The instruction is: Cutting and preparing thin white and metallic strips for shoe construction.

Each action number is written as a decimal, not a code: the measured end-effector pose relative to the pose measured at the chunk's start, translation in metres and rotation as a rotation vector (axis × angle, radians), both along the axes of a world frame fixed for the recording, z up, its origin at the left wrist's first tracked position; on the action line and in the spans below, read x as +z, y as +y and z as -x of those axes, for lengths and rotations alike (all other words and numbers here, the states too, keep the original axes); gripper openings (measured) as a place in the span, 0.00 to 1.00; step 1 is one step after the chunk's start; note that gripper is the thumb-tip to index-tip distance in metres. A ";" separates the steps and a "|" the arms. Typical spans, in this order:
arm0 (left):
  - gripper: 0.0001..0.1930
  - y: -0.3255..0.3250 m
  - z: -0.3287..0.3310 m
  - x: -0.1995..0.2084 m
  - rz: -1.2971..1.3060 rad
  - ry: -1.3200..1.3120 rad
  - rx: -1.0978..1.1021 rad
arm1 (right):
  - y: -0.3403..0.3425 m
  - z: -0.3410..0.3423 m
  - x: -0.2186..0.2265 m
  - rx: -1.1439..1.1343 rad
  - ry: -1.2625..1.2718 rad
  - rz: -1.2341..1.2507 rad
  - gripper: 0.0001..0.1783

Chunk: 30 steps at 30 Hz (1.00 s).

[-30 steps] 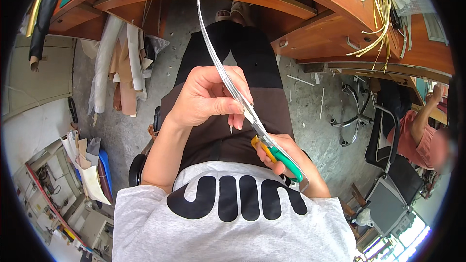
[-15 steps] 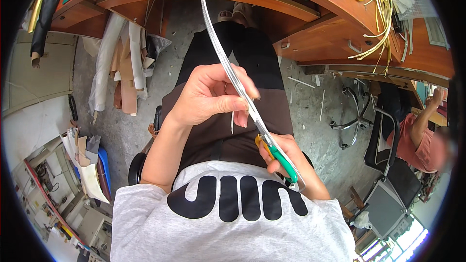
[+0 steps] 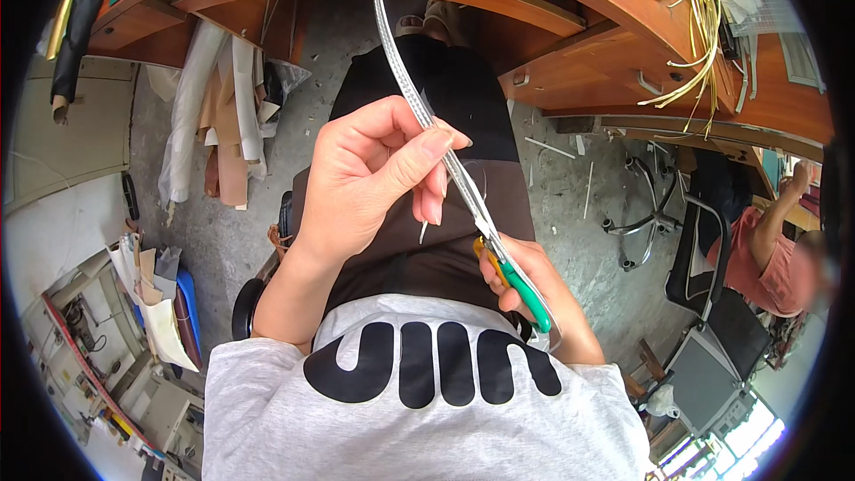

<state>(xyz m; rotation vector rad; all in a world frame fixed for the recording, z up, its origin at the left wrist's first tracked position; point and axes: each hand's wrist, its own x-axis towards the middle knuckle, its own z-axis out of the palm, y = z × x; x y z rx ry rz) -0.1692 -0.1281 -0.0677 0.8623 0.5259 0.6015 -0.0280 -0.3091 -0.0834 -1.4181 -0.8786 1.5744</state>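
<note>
Starting at the left edge of my view, I see rolls and hanging sheets of pale material [image 3: 218,116] leaning under the wooden workbench [image 3: 570,31], and none of it is being handled. Moving in, my left hand [image 3: 370,174] sits raised over the lap with thumb and forefinger pinched shut on a long, thin silvery strip [image 3: 419,98]; the other fingers curl loosely below it. The strip runs from the top of the frame, past the bench edge, down through that pinch and slants toward the lower right. There my right hand [image 3: 525,289] is wrapped closed around a small cutter with green and yellow handles [image 3: 521,289], and its blades meet the strip just below my left fingertips. I cannot tell whether the blades are fully closed or only part way. A tiny pale sliver [image 3: 423,232] hangs in the air under the left fingers, which I judge to be a trimmed-off bit, so some cutting looks done. Most of the strip's length above the pinch looks untouched, so I judge the trimming to be at an early or middle stage, with much of the strip left to work. Farther right, yellow cords [image 3: 699,27] drape off the bench, a swivel chair [image 3: 637,214] stands on the concrete floor, and another person in a reddish shirt [image 3: 770,254] sits at the far edge, well apart from my hands.
</note>
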 end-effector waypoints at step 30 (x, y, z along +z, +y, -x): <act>0.06 0.006 -0.006 -0.002 -0.049 -0.009 0.059 | -0.004 -0.006 0.001 0.019 -0.078 0.021 0.39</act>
